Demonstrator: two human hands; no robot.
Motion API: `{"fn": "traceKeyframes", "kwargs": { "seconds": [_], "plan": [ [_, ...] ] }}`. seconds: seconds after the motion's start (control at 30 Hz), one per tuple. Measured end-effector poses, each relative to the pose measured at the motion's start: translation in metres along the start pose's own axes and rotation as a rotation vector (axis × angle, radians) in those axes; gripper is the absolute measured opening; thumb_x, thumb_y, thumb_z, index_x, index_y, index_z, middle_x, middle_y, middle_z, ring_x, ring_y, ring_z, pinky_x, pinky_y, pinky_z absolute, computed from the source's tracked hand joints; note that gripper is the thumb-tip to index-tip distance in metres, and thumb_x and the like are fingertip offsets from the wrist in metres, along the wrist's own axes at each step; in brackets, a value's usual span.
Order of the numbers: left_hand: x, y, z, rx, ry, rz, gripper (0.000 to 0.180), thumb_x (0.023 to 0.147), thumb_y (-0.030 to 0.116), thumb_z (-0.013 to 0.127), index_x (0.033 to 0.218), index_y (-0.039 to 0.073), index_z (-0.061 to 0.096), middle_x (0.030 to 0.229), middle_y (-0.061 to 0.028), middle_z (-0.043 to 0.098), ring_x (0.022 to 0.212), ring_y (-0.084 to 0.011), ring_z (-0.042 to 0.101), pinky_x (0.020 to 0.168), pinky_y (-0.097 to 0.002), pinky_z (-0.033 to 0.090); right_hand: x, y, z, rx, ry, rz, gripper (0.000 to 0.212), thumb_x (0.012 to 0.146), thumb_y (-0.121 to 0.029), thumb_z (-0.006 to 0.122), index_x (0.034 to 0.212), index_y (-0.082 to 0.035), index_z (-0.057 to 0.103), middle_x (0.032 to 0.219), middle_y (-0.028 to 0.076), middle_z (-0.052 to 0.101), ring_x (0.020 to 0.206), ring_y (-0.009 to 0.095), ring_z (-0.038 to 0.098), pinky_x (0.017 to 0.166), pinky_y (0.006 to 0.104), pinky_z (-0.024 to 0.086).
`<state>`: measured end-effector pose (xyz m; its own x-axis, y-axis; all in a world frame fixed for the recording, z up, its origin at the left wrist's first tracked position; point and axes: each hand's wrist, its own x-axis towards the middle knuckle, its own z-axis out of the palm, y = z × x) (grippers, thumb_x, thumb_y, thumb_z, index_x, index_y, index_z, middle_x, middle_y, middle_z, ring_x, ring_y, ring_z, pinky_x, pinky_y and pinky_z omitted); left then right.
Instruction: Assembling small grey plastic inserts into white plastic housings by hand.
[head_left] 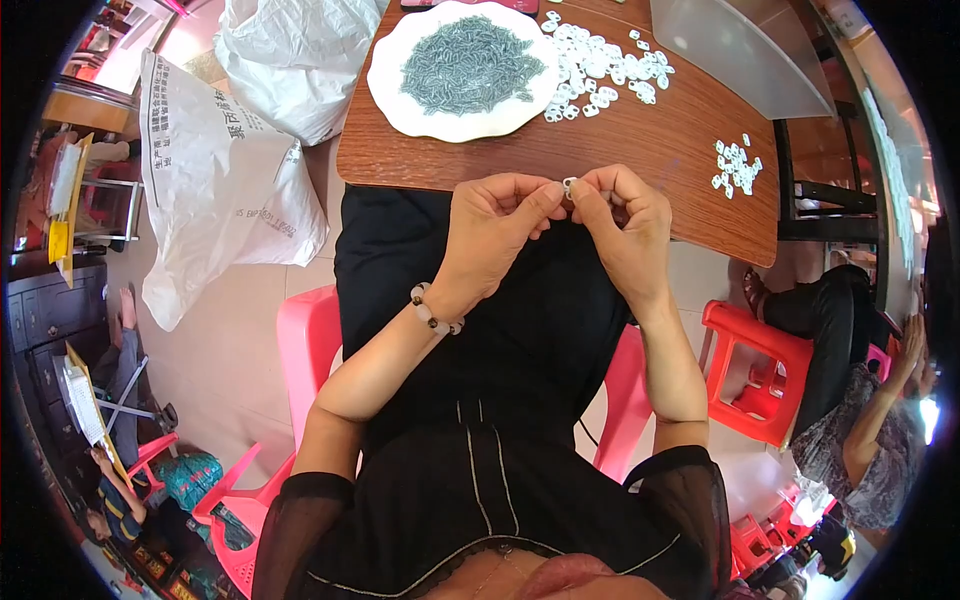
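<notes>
The left hand (488,230) and right hand (634,228) pinched a small white piece (569,185), while a white plate (440,124) of grey pins (470,65) lay beyond the left hand.

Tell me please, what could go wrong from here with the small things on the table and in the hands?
The small white piece, pinched between the left hand and the right hand, might slip and drop onto the black clothing. The white plate sits close to the left edge of the table, so a bump could spill its heaped grey pieces.
</notes>
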<state>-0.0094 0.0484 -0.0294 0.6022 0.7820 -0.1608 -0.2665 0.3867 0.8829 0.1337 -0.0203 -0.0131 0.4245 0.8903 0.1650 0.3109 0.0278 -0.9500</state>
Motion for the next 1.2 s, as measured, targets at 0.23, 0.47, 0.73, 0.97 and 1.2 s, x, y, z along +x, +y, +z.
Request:
{"fn": "traceKeyframes", "kwargs": {
  "seconds": [0.23, 0.47, 0.73, 0.97, 1.2],
  "plan": [
    [-0.0019, -0.0009, 0.0074, 0.144, 0.085, 0.120, 0.014, 0.087, 0.010, 0.067, 0.088, -0.003, 0.071, 0.070, -0.0039, 0.067, 0.060, -0.0036, 0.057, 0.054, -0.0166, 0.045, -0.0004, -0.0053, -0.0001, 0.019, 0.001, -0.026, 0.012, 0.086, -0.010, 0.067, 0.080, -0.001, 0.063, 0.060, -0.003, 0.059, 0.053, 0.000, 0.046, 0.049, 0.0189, 0.035],
    [-0.0001, 0.0029, 0.0087, 0.242, 0.054, 0.154, 0.018, 0.089, 0.015, 0.067, 0.094, -0.003, 0.070, 0.075, -0.0059, 0.069, 0.062, -0.0053, 0.059, 0.055, -0.0170, 0.046, 0.0003, -0.0098, -0.0046, 0.062, -0.049, 0.014, 0.011, 0.087, -0.009, 0.065, 0.082, 0.000, 0.064, 0.065, -0.001, 0.064, 0.058, 0.001, 0.054, 0.052, 0.0172, 0.039],
    [0.0040, 0.0049, 0.0093, 0.075, -0.019, 0.052, 0.026, 0.093, 0.022, 0.061, 0.092, -0.003, 0.070, 0.077, -0.0062, 0.069, 0.062, -0.0051, 0.057, 0.057, -0.0185, 0.046, 0.0028, -0.0084, -0.0050, 0.227, -0.027, 0.121, 0.011, 0.090, -0.009, 0.063, 0.085, 0.002, 0.064, 0.072, 0.001, 0.065, 0.064, 0.002, 0.057, 0.056, 0.0154, 0.041],
    [0.0049, 0.0037, 0.0032, -0.024, -0.026, 0.000, 0.032, 0.094, 0.027, 0.060, 0.094, -0.004, 0.069, 0.078, -0.0076, 0.069, 0.062, -0.0060, 0.057, 0.058, -0.0190, 0.046, 0.0035, -0.0061, -0.0075, 0.224, -0.028, 0.140, 0.012, 0.090, -0.010, 0.062, 0.086, 0.001, 0.064, 0.072, -0.001, 0.063, 0.065, 0.002, 0.055, 0.057, 0.0164, 0.041],
    [0.0044, 0.0041, 0.0046, -0.014, 0.016, 0.007, 0.024, 0.089, 0.020, 0.067, 0.093, -0.003, 0.069, 0.077, -0.0068, 0.069, 0.062, -0.0055, 0.057, 0.056, -0.0182, 0.045, 0.0028, -0.0045, -0.0061, 0.213, -0.025, 0.120, 0.013, 0.090, -0.011, 0.063, 0.085, 0.001, 0.064, 0.069, -0.001, 0.062, 0.061, 0.002, 0.054, 0.055, 0.0164, 0.040]
  ]
}}
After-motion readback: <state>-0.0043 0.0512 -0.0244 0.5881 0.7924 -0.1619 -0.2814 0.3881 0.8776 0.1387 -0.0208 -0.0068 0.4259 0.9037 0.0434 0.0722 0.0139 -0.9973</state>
